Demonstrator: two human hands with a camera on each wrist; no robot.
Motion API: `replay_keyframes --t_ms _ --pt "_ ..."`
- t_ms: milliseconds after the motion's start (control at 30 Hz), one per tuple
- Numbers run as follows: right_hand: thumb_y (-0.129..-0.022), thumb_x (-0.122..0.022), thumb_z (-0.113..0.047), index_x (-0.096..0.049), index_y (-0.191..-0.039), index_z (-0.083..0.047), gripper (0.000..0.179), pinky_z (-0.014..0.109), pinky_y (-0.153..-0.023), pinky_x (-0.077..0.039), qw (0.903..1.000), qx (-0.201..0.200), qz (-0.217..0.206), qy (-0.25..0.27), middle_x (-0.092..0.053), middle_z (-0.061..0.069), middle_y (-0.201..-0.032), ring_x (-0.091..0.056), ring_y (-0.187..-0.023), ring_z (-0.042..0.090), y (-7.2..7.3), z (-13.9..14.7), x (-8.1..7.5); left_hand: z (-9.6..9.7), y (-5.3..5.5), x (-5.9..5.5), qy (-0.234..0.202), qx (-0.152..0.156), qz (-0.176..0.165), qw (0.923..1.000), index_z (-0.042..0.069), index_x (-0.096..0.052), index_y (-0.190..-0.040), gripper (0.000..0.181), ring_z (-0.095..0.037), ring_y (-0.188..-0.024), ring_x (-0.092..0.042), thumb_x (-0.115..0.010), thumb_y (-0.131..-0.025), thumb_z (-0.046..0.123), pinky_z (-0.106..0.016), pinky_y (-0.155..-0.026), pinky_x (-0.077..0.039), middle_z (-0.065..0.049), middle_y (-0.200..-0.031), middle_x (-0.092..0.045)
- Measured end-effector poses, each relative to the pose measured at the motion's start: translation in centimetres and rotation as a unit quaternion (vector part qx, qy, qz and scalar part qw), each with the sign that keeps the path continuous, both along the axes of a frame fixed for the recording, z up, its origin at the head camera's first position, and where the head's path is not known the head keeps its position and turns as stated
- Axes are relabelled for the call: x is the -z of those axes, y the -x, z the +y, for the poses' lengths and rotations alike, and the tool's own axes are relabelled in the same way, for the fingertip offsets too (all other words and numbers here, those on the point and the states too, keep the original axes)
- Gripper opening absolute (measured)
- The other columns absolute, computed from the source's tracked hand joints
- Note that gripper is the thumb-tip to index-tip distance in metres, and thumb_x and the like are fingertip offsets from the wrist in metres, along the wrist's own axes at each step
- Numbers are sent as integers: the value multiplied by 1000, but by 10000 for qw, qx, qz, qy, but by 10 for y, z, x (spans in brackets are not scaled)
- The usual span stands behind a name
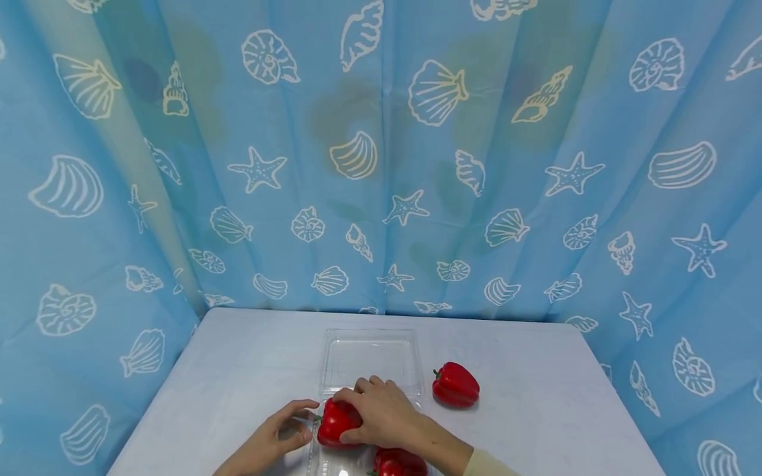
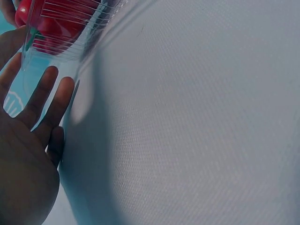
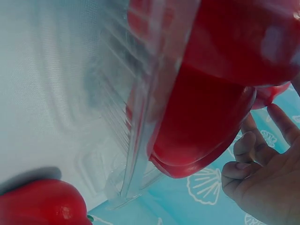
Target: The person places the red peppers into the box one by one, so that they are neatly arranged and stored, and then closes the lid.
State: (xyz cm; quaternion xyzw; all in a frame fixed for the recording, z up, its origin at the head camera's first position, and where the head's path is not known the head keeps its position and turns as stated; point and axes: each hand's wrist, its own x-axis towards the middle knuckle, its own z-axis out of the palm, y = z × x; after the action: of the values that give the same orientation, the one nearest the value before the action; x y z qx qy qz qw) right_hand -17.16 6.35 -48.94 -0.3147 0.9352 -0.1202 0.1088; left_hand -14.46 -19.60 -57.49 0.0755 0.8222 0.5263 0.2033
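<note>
The right hand (image 1: 381, 413) grips a red bell pepper (image 1: 337, 423) from above inside the clear clamshell container (image 1: 329, 463), presumably for lack of side room; the relaxed, empty left hand (image 1: 275, 433) is alongside.

Right arm (image 1: 442, 447) — pale yellow sleeve (image 1: 485, 465); right hand (image 1: 381, 413) bare.

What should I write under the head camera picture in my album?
Right hand holds a red pepper at a clear box, left hand close by.
</note>
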Motion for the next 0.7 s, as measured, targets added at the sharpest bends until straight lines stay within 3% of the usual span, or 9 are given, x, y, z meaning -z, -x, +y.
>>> replay_keyframes --t_ms 267,467,700 --pt "-70 -88 -50 -56 -132 -46 70 44 -92 -53 9999 -29 -89 -61 -63 -11 -121 -55 -106 12 -1 -6 -1 0 0 0 -36 65 118 9999 18 -49 -145 54 -22 -107 -59 -62 -99 42 -63 -98 -47 -12 -134 -58" --pt "-70 -90 -46 -54 -133 -44 73 42 -93 -52 9990 -352 174 -234 -63 -13 -126 -55 -108 11 -3 -11 -2 0 0 0 -55 22 122 9999 19 -48 -145 56 -22 -106 -59 -63 -97 45 -61 -99 -47 -12 -135 -58" --pt "-69 -89 -49 -54 -134 -44 74 37 -90 -51 9974 -511 501 -7 -60 -14 -123 -53 -107 10 -1 -10 -1 -2 1 1 -68 151 299 9994 18 -48 -145 52 -21 -106 -59 -61 -99 40 -57 -98 -49 -14 -135 -58"
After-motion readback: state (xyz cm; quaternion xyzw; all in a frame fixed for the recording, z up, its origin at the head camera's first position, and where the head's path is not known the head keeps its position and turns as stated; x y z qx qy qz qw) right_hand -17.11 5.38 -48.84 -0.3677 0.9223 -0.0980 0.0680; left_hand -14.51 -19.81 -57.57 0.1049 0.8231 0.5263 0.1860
